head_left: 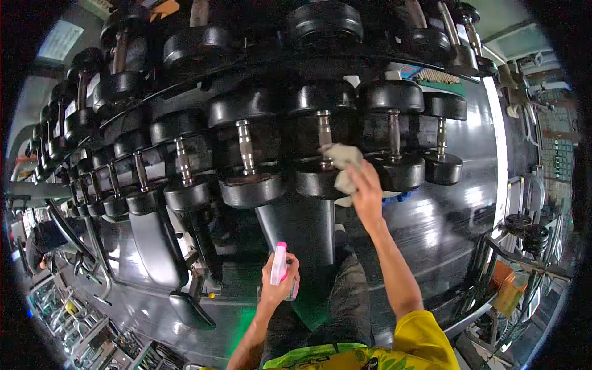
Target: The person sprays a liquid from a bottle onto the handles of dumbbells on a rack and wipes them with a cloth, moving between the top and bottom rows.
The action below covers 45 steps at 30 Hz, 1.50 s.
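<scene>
My left hand (281,280) is wrapped round a spray bottle (279,262) with a white and pink top, held low in front of my body. Most of the bottle's body is hidden by the fingers. Out ahead, my right hand (367,188) grips a pale cloth (345,159), somewhat blurred. The cloth lies against the inner side of a black dumbbell (325,126) with a shiny metal handle, near its closer end. To the right of it sits another dumbbell (394,132), and to the left a third dumbbell (245,148).
Black dumbbells line an upper rack tier (246,52) and the lower row. A padded bench (299,228) stands below the rack in front of me, another bench (157,246) to its left. Weight plates (535,235) hang at the right. A person's arm shows at the far left.
</scene>
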Each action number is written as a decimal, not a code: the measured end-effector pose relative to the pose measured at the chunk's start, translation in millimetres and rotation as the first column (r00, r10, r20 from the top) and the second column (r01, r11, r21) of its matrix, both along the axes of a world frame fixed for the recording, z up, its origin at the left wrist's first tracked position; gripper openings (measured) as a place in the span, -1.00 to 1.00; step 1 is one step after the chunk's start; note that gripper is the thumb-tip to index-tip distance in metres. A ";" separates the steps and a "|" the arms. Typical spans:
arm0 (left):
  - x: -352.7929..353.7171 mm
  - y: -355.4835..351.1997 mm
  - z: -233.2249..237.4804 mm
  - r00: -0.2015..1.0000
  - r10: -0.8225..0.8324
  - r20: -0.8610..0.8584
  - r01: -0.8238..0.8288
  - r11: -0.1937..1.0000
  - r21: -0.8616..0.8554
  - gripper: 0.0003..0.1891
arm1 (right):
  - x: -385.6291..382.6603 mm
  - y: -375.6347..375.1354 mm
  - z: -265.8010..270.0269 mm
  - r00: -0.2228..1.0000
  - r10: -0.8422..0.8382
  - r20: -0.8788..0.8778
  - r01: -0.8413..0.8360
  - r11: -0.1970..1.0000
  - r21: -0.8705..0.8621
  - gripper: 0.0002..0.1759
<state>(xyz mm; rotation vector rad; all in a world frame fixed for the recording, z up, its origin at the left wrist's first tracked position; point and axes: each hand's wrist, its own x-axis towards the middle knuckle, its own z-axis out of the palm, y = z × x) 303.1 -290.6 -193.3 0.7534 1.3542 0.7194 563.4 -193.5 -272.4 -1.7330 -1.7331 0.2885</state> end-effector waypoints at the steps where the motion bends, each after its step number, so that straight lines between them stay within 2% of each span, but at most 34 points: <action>1: -1.7 -2.2 -0.5 0.999 0.020 0.026 -0.020 1.000 -0.018 -0.87 | 2.6 -3.2 -15.4 0.981 -0.167 -0.094 0.165 0.986 -0.032 -0.35; 5: -5.8 -8.7 0.6 0.999 0.043 0.024 -0.043 0.999 0.004 -0.88 | -10.6 -2.4 -18.5 0.980 -0.194 -0.038 0.196 0.979 0.054 -0.33; 7: -4.8 -9.2 0.2 0.999 0.050 0.012 -0.050 0.999 -0.004 -0.89 | -19.2 9.8 -4.4 0.995 0.079 0.063 -0.086 0.991 0.103 -0.37; 9: -2.9 -11.9 -0.4 0.999 0.038 0.003 -0.038 0.999 -0.015 -0.89 | -44.1 25.2 8.2 0.929 0.325 0.174 -0.347 0.931 0.112 -0.51; 10: -1.6 -12.0 -1.9 1.000 0.013 -0.004 -0.013 1.000 -0.028 -0.89 | -60.5 33.3 16.2 0.887 0.377 0.265 -0.404 0.913 0.054 -0.61; 11: -0.2 -11.7 -2.8 1.000 -0.014 -0.012 0.013 0.999 -0.040 -0.88 | -78.0 39.8 20.6 0.834 0.428 0.348 -0.453 0.891 -0.009 -0.70; 13: 3.5 -10.0 -0.1 1.000 -0.021 -0.015 0.021 1.000 -0.010 -0.87 | -107.2 44.5 17.9 0.510 0.551 0.661 -0.455 0.825 -0.336 -0.76; 15: 7.8 -7.8 0.8 0.999 -0.039 -0.015 0.039 0.999 0.025 -0.86 | -122.7 41.5 12.2 0.381 0.593 0.710 -0.435 0.792 -0.428 -0.75; 18: 11.8 -7.6 0.6 0.998 -0.060 -0.032 0.063 0.995 0.080 -0.84 | -112.3 40.2 8.7 0.385 0.594 0.706 -0.445 0.790 -0.422 -0.73; 20: 13.7 -5.6 1.5 0.998 -0.022 0.050 0.021 1.000 0.013 -0.85 | -86.5 36.1 8.6 0.555 0.570 0.606 -0.593 0.782 -0.193 -0.74; 21: 13.6 -4.6 1.3 0.998 -0.024 0.053 0.023 1.000 0.013 -0.85 | -71.2 32.2 9.3 0.555 0.569 0.608 -0.590 0.783 -0.194 -0.74; 23: 12.0 -3.3 1.6 0.997 -0.064 0.030 0.065 0.997 -0.031 -0.86 | -36.2 21.0 11.2 0.744 0.589 0.315 -0.630 0.776 0.038 -0.63; 24: 11.7 -2.5 2.3 0.998 -0.061 0.032 0.062 0.998 -0.032 -0.86 | -20.7 12.8 9.5 0.742 0.591 0.316 -0.632 0.774 0.036 -0.63; 26: 11.2 -1.4 3.5 0.998 -0.056 -0.008 0.056 0.998 -0.022 -0.88 | 4.6 -8.6 -1.7 0.942 0.294 0.160 -0.304 0.952 0.041 -0.45; 27: 11.1 -1.4 2.7 0.999 -0.052 -0.004 0.052 0.998 -0.023 -0.88 | 12.4 -17.1 -18.3 0.987 0.100 0.124 -0.106 0.994 0.038 -0.35; 29: 10.9 -2.7 -0.3 0.999 -0.035 -0.024 0.034 0.999 -0.010 -0.88 | 0.0 -33.4 -37.7 0.961 -0.263 -0.087 0.252 0.961 -0.113 -0.34; 30: 9.1 -4.0 -3.0 0.997 -0.065 -0.040 0.066 0.998 0.007 -0.89 | -11.5 -31.3 -32.7 0.894 -0.348 -0.282 0.323 0.937 -0.133 -0.34; 31: 8.9 -5.3 -5.0 0.997 -0.066 -0.038 0.066 0.998 0.008 -0.89 | -22.2 -30.0 -26.8 0.847 -0.419 -0.328 0.386 0.908 -0.163 -0.35; 34: 11.5 -8.4 -5.5 0.999 -0.050 -0.006 0.050 0.998 0.039 -0.88 | -40.2 -45.2 -30.9 0.797 -0.527 -0.295 0.495 0.850 -0.182 -0.32; 37: 16.0 -7.3 -4.4 0.999 -0.030 0.015 0.030 0.999 0.039 -0.88 | -50.8 -79.2 -56.5 0.726 -0.549 -0.414 0.477 0.836 -0.271 -0.40; 39: 17.9 -8.4 -4.3 0.999 -0.032 0.010 0.032 0.999 0.002 -0.89 | -53.4 -93.0 -80.3 0.595 -0.608 -0.525 0.389 0.790 -0.474 -0.52; 40: 18.0 -9.0 -4.9 0.999 -0.037 0.007 0.037 0.999 0.000 -0.89 | -49.8 -99.7 -109.0 0.389 -0.695 -0.604 0.247 0.711 -0.659 -0.66; 41: 17.7 -8.8 -6.4 0.999 -0.041 -0.004 0.041 0.999 0.004 -0.89 | -49.9 -96.1 -119.9 0.383 -0.698 -0.605 0.249 0.709 -0.660 -0.66; 42: 17.5 -8.2 -8.1 0.999 -0.045 -0.015 0.046 0.999 0.009 -0.89 | -49.3 -84.2 -128.6 -0.126 -0.718 -0.684 0.237 0.648 -0.724 -0.71; 43: 17.4 -7.5 -7.5 0.999 -0.051 -0.019 0.051 0.999 0.007 -0.89 | -47.2 -72.8 -137.6 -0.603 -0.557 -0.571 0.182 0.601 -0.778 -0.75; 45: 17.6 -6.1 -4.1 0.997 -0.060 -0.044 0.061 0.998 0.017 -0.89 | -38.8 -56.3 -171.1 -0.718 -0.431 -0.546 0.132 0.686 -0.716 -0.73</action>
